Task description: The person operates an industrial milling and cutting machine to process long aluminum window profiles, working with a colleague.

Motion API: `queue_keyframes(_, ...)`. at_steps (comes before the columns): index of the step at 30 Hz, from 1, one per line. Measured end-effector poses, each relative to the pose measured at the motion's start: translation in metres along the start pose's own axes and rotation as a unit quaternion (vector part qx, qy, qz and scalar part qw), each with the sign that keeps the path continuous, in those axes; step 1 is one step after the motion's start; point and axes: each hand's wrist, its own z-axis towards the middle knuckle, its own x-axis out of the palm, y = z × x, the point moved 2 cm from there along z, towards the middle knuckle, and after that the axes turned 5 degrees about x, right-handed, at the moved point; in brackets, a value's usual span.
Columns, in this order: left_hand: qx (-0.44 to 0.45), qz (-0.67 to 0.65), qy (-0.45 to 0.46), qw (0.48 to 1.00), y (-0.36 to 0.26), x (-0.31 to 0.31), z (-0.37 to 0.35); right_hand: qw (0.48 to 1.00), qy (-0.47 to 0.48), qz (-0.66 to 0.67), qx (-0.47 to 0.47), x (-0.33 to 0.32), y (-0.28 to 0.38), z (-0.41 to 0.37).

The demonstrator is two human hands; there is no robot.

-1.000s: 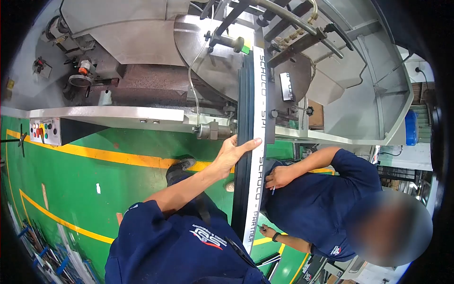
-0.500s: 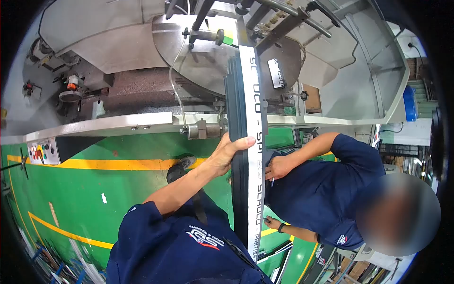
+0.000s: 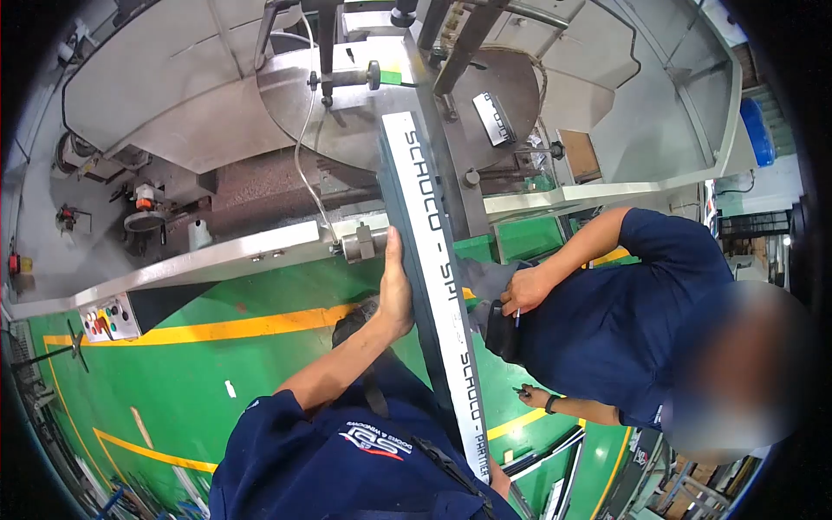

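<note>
A long dark window-frame profile (image 3: 433, 251) with white printed protective film stretches from the machine's round table down to my body. My left hand (image 3: 396, 299) is closed on its left side near the middle, the thumb lying up along the edge and the fingers hidden beneath. At the near end, a small part of my right hand (image 3: 500, 478) shows against the profile's right side; its fingers are out of sight. The profile's far end lies over the round metal table (image 3: 295, 87), left of a metal fence (image 3: 459, 165).
A co-worker (image 3: 598, 321) in a navy shirt stands at the right, one hand holding a pen. A short printed offcut (image 3: 494, 120) lies on the round table. Clamps (image 3: 351, 78) hang above it. A control box (image 3: 108, 316) sits at left; more profiles (image 3: 555, 468) are at lower right.
The profile has shifted back toward me, its far end swinging left away from the fence. My left hand moved down with it, its thumb now along the edge. Part of my right hand has appeared.
</note>
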Motion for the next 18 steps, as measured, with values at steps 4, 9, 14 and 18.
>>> queue_keyframes(4,-0.005,0.008,0.021,1.000,-0.036,0.007,0.018,0.949,-0.113,0.202,0.216,0.023,0.139,0.009)
queue_keyframes(9,0.013,-0.044,0.041,0.998,-0.057,0.009,0.049,0.645,-0.353,0.553,0.392,0.032,0.344,0.033)
queue_keyframes(14,-0.025,-0.161,0.062,0.985,-0.058,0.011,0.043,0.455,-0.408,0.657,0.441,0.020,0.440,0.055)
queue_keyframes(18,-0.029,-0.210,0.061,0.975,-0.057,0.015,0.034,0.383,-0.425,0.686,0.450,0.018,0.458,0.060)
